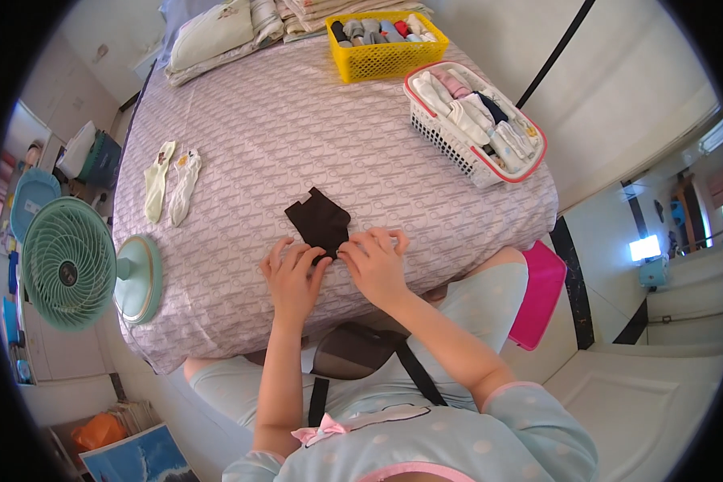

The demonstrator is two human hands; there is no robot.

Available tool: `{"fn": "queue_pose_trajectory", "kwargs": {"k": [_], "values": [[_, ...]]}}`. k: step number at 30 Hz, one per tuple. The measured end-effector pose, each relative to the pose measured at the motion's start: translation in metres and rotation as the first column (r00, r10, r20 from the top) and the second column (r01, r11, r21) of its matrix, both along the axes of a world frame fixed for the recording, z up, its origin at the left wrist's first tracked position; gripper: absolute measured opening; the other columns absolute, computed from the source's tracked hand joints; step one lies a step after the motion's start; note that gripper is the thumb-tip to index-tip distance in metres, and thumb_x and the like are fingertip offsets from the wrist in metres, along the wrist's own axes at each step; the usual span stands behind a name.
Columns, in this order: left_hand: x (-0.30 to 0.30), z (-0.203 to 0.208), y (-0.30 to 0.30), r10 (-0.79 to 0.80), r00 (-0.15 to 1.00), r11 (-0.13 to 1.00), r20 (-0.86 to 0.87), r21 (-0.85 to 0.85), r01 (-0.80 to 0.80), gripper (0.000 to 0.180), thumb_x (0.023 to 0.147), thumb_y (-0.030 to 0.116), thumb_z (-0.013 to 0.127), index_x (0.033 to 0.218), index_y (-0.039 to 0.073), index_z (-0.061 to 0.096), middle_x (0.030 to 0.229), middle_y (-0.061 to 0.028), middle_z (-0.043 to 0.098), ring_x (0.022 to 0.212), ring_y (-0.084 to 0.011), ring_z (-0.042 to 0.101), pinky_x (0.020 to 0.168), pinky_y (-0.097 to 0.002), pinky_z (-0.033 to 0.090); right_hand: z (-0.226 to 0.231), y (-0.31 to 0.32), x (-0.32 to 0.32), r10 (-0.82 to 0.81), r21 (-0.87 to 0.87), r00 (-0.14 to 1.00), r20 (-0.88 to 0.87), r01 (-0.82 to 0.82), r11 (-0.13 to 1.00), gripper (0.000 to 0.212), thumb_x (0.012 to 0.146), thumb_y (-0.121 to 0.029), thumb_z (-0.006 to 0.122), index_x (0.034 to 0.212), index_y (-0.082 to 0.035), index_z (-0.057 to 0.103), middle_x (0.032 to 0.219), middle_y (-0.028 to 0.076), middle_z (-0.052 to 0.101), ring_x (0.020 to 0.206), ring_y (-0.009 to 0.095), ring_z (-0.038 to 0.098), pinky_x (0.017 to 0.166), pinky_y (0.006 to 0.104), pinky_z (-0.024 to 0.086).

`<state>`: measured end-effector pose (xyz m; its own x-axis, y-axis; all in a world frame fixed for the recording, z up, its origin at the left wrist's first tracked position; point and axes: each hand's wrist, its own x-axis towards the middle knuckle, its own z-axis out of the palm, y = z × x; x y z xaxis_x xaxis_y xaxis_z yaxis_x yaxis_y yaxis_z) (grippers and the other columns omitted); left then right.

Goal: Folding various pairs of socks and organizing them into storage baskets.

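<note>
A black sock [320, 220] lies flat on the bed in front of me, its cuff end pointing away to the left. My left hand [292, 277] pinches the near end of the sock between thumb and fingers. Beside it, my right hand [376, 265] has thumb and index finger closed on the same end, at its right corner, with the other fingers loosely raised. Further left on the bedsheet rest two pale socks, a yellowish one [159, 181] and a white one [185, 186] with small patterns, lying side by side.
A yellow basket [390, 60] of rolled socks stands at the bed's far side. Right of it sits a white basket [446, 145] with a red rim, full of folded clothes. A green fan [68, 263] stands at the left edge. A pink stool [538, 297] is at my right.
</note>
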<state>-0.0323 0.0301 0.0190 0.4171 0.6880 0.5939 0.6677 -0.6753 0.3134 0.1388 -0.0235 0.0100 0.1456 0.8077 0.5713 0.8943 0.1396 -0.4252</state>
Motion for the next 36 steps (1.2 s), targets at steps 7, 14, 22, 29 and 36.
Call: {"fn": "queue_pose_trajectory", "kwargs": {"k": [7,14,22,29,36], "values": [[0.011,0.006,0.007,0.077,0.993,0.995,-0.095,-0.058,-0.083,0.016,0.085,0.022,0.08,0.097,0.014,0.073,0.11,-0.0009,0.063,0.118,-0.028,0.054,0.098,-0.045,0.035,-0.007,0.009,0.001,0.065,0.1,0.981,0.183,-0.084,0.991,0.016,0.084,-0.018,0.074,0.098,-0.012,0.069,0.098,-0.003,0.064,0.107,0.018,0.056,0.105,0.0491,0.027],[0.0,0.009,0.01,-0.049,0.999,0.99,0.01,-0.132,0.05,0.021,0.078,0.023,0.085,0.094,0.015,0.073,0.097,0.0035,0.07,0.11,-0.0233,0.056,0.095,-0.0414,0.033,0.005,0.025,0.01,0.143,-0.221,0.99,0.003,-0.139,0.965,0.016,0.081,-0.017,0.075,0.096,-0.013,0.071,0.099,-0.003,0.064,0.109,0.02,0.056,0.106,0.0531,0.026],[0.003,0.025,0.034,-0.009,0.995,0.819,-0.101,-0.571,-0.05,0.02,0.083,0.029,0.081,0.098,0.017,0.075,0.098,0.0055,0.072,0.103,-0.0216,0.057,0.093,-0.0397,0.033,0.001,0.017,0.004,0.137,0.059,0.981,0.14,-0.146,0.987,0.019,0.085,-0.008,0.067,0.104,-0.012,0.07,0.103,-0.002,0.062,0.111,0.019,0.056,0.109,0.054,0.024],[0.009,0.01,0.021,-0.025,1.0,0.999,-0.017,-0.027,0.024,0.022,0.082,0.024,0.082,0.1,0.014,0.074,0.105,0.0039,0.072,0.108,-0.0214,0.058,0.092,-0.0407,0.036,0.007,0.038,0.01,0.118,-0.258,0.992,0.043,-0.104,0.961,0.022,0.086,-0.007,0.063,0.107,-0.012,0.068,0.102,-0.001,0.063,0.107,0.021,0.056,0.111,0.0543,0.024],[0.006,0.023,0.036,-0.094,0.99,0.975,-0.106,-0.211,0.07,0.022,0.081,0.02,0.08,0.101,0.013,0.075,0.1,0.0019,0.072,0.105,-0.023,0.057,0.093,-0.0397,0.036,0.009,0.026,0.008,0.153,0.079,0.98,0.124,-0.163,0.983,0.02,0.085,-0.008,0.063,0.104,-0.012,0.068,0.103,-0.002,0.066,0.109,0.019,0.056,0.109,0.0532,0.026]]}}
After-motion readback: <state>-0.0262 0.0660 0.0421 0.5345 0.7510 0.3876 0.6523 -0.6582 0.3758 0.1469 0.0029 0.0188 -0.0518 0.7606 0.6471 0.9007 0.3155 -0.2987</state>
